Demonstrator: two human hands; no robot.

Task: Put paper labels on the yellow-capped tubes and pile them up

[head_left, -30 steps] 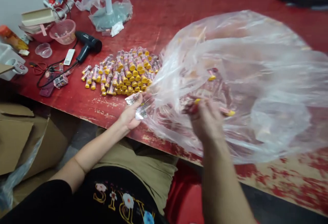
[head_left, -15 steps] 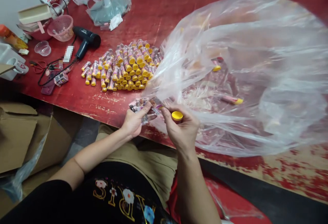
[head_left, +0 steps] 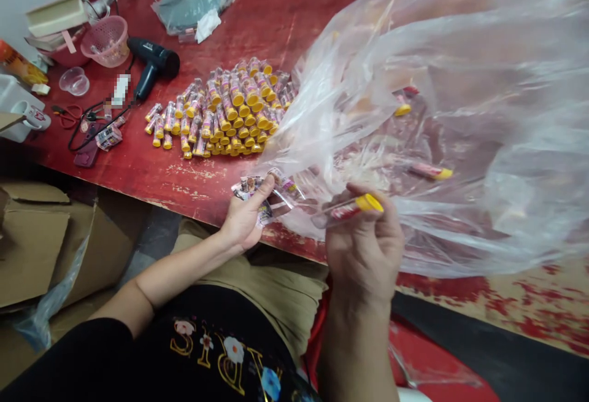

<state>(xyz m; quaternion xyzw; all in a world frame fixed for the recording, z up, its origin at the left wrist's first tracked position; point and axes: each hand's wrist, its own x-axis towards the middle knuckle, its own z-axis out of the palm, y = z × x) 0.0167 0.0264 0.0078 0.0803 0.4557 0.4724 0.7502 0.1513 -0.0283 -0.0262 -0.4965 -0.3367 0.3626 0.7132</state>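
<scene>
Right hand (head_left: 363, 248) is pinching a small clear tube with a yellow cap (head_left: 352, 207), fingers closed round it, tube lying roughly level with the cap pointing right, just in front of the big crumpled clear plastic bag (head_left: 460, 113). Left hand (head_left: 246, 218) is gripping a bunch of small printed shiny label wrappers (head_left: 264, 190), thumb pressing on top, at the near edge of the worn red table (head_left: 184, 175). Both hands are sitting close together over the table edge, not touching. The bag is spreading over the right half of the table, with a couple more yellow-capped tubes (head_left: 430, 172) showing inside it. Left of the bag, a pile of labelled yellow-capped tubes (head_left: 225, 113) is lying in rows on the table. Further left, a black hair dryer (head_left: 151, 67) with its cord, a pink plastic basket (head_left: 107, 40), a small clear cup (head_left: 74, 81) and a white mug (head_left: 27, 116). Brown cardboard boxes (head_left: 32, 248) are sitting on the floor to the left.
</scene>
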